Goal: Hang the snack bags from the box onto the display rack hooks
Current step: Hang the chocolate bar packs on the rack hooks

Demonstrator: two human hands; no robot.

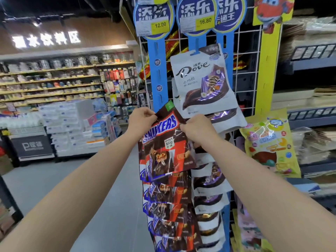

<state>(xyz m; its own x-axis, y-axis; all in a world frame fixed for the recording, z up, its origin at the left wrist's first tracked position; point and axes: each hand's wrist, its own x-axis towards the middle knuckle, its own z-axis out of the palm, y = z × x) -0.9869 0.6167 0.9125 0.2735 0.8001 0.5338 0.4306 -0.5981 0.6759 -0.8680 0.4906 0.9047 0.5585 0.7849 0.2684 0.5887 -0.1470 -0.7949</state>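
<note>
**A:** Our fingers [151, 114] are curled tight on the top edge of the chocolate bag [163, 142]. The left hand [141, 120] pinches the left corner and the right hand [197, 130] pinches the right one.

**B:** Where do we have the bag?

**A:** Raised and tilted against the lower part of the blue strip [157, 70] on the left of the wire rack [245, 73]. We cannot tell whether it sits on a hook.

**B:** What do we see around it?

**A:** Just below it a column of matching bags [167, 206] overlaps down the strip. To the right hangs a white bag [201, 82], and its lower edge is just behind our right hand. Further right is a yellow bag [269, 142]. Above are two yellow price tags [160, 25]. Far to the left stand store shelves [54, 82].
</note>
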